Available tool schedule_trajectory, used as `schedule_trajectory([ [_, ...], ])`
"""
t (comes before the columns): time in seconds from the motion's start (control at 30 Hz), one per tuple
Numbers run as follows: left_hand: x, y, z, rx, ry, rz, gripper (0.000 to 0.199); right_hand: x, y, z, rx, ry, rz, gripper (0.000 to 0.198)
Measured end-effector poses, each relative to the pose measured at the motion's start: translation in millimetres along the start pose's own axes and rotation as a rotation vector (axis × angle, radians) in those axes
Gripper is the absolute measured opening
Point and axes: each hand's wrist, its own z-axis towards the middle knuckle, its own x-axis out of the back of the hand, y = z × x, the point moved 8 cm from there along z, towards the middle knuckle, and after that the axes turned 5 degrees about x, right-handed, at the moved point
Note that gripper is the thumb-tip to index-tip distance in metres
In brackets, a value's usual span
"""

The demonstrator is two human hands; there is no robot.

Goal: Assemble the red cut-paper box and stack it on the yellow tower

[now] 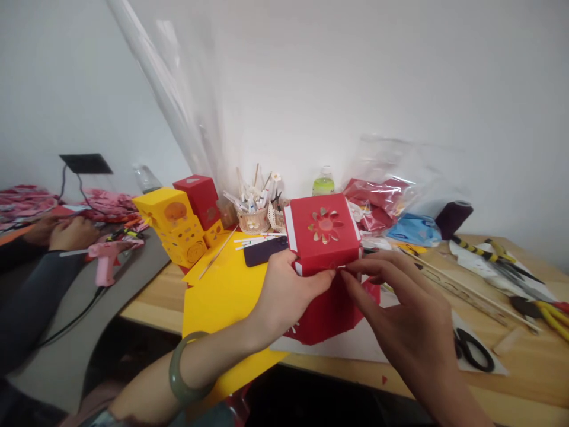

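Note:
A red paper box (pixel 306 214) with a flower-shaped cutout on its top face is held up in front of me, with white strips along its side edges. My left hand (pixel 278 293), a green bangle on its wrist, grips the box's left side, thumb along the front edge. At that same edge my right hand (pixel 406 302) has thumb and fingertips pinched together near the left thumb; a small white bit shows there, too small to name. Red card (pixel 311 314) continues below the box, partly hidden by my hands, above yellow card (pixel 222 302) and a white sheet.
Yellow (pixel 178 231) and red boxes (pixel 200 198) stand behind left. A phone (pixel 262 252), a basket of pens (pixel 253 219) and a bottle (pixel 323 182) lie behind. Scissors (pixel 475 351), a ruler (pixel 462 293) and pliers are right. Another person's hands (pixel 73 234) and a pink glue gun (pixel 105 261) are left.

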Motion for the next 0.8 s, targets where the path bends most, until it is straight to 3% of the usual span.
schedule_trajectory([
  [0.13,1,2,-3,-0.015,0.031,0.03,0.014,2,-4,0,0.018,0.032,-0.044,0.003],
  [0.47,0,-4,-5,0.006,0.048,-0.066,0.011,0,-33,-5,0.217,0.124,-0.293,0.01],
  [0.53,1,-6,-5,0.01,0.042,-0.078,0.011,1,-26,-4,0.162,0.102,-0.209,0.009],
  [0.7,1,-14,2,0.067,-0.051,-0.111,0.012,2,20,1,-0.191,-0.035,0.233,0.007],
  [0.8,-4,-22,6,0.166,-0.134,-0.181,0.015,11,24,9,-0.126,-0.043,0.251,0.008],
])
